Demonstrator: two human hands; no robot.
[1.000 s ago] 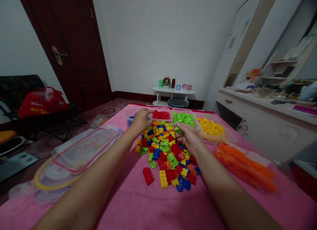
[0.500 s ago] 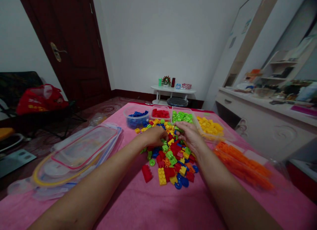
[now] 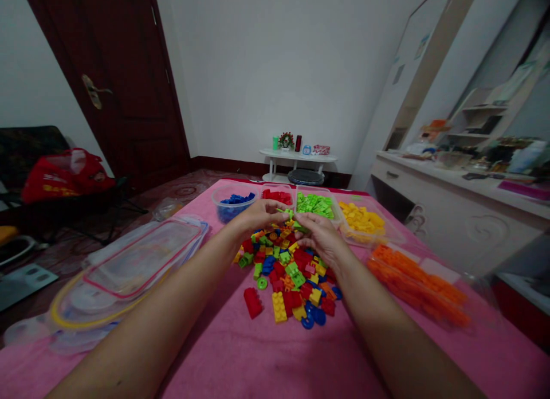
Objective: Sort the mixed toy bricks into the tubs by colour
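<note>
Near edge: both forearms reach in from the near edge of the pink cloth [image 3: 266,353] on the table, converging toward the middle.
Brick pile: a heap of mixed bricks [image 3: 287,273] lies at the cloth's middle, a lone red brick [image 3: 252,302] just off its near-left side.
Left hand: the left hand [image 3: 255,215] hovers over the pile's far edge, palm down, fingers pinched narrow on a small green brick [image 3: 287,213].
Right hand: the right hand [image 3: 320,238] meets it from the right, fingertips closed on the same green brick; the piece sits between the two sets of fingertips, above the pile.
Left edge: clear lids [image 3: 137,261] stacked along the left edge.
Right edge: a bag of orange pieces [image 3: 421,284] along the right edge.
Far edge: a row of tubs, the blue tub [image 3: 234,201], red tub [image 3: 277,195], green tub [image 3: 315,203] and yellow tub [image 3: 363,218].
Room: a dark door [image 3: 116,83] far left, a small white table [image 3: 298,156] against the far wall, a white counter [image 3: 464,210] to the right.
</note>
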